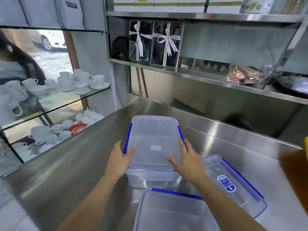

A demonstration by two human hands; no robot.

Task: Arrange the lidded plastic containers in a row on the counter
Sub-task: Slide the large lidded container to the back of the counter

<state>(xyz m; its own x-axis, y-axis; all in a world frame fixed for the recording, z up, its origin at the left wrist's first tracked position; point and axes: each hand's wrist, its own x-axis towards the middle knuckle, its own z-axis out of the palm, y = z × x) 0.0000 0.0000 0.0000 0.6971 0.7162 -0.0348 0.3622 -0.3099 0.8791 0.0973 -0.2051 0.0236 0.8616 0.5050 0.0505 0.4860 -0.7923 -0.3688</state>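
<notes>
Three empty lidded containers [155, 147], steel counter [75, 164]

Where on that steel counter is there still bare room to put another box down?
Bare steel lies left of the big container and left hand, out to the counter edge by the glass shelves, and behind it toward the back wall. Crowded front right: labelled container, near container.

The counter [70, 167] is brushed stainless steel, smooth with a soft sheen, and the shelves [205, 16] above it look like the same polished metal. The lidded containers [155, 147] are clear, glossy plastic with blue clips. To the left, a glass shelf [93, 93] bears glossy white porcelain cups [80, 80].
</notes>
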